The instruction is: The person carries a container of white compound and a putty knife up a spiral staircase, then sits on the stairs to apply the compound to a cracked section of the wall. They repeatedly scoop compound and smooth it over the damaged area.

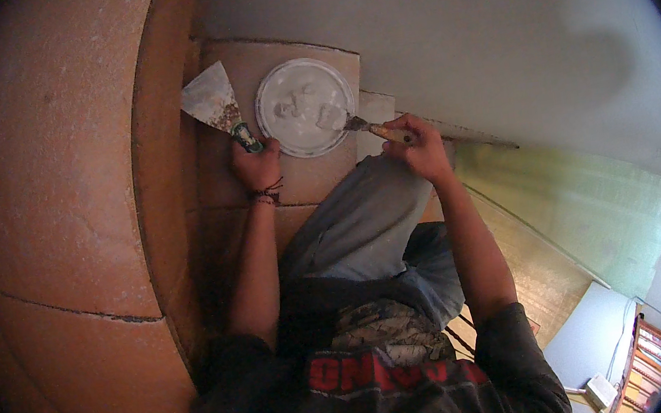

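My left hand grips the green handle of a wide putty knife; its blade, smeared with white filler, points up and left beside the plate. My right hand holds a small wooden-handled putty knife whose tip rests in the white filler on a round white plate. The plate lies on a tan tiled step in front of me. My knee in grey trousers rises between my forearms.
A large curved orange-brown surface fills the left side, with cracks across it. A pale grey wall spans the top and right. A green curtain and a bookshelf sit at the lower right.
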`<state>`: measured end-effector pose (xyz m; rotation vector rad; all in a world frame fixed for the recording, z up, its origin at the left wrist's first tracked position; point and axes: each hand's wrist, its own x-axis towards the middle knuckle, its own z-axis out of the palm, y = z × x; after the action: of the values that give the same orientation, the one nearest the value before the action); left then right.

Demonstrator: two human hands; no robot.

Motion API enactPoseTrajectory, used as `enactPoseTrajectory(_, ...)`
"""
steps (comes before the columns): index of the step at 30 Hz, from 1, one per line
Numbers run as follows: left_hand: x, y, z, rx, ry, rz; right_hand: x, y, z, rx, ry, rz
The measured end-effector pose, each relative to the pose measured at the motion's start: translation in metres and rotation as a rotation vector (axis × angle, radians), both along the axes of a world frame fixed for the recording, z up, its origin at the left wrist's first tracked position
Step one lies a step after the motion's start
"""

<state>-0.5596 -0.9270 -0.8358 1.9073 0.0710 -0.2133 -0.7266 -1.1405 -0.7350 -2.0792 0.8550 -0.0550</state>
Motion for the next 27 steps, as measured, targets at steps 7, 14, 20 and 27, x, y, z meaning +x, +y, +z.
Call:
enactPoseTrajectory(7, 0.001, 0.002, 0.011, 0.127, -0.061, 0.007, 0.007, -0.041, 0.0, 0.372, 0.02, -0.158)
enactPoseTrajectory(14, -0.004, 0.002, 0.013, -0.076, -0.018, 0.008, 0.028, -0.044, -0.024, 0.323, 0.16, -0.011)
enactPoseTrajectory(20, -0.005, -0.001, 0.012, -0.16, 0.023, 0.035, 0.015, -0.062, -0.026, 0.279, 0.115, 0.047)
enactPoseTrajectory(27, -0.002, 0.002, -0.005, -0.421, 0.149, -0.012, 0.006, -0.033, -0.049, 0.184, 0.098, 0.044)
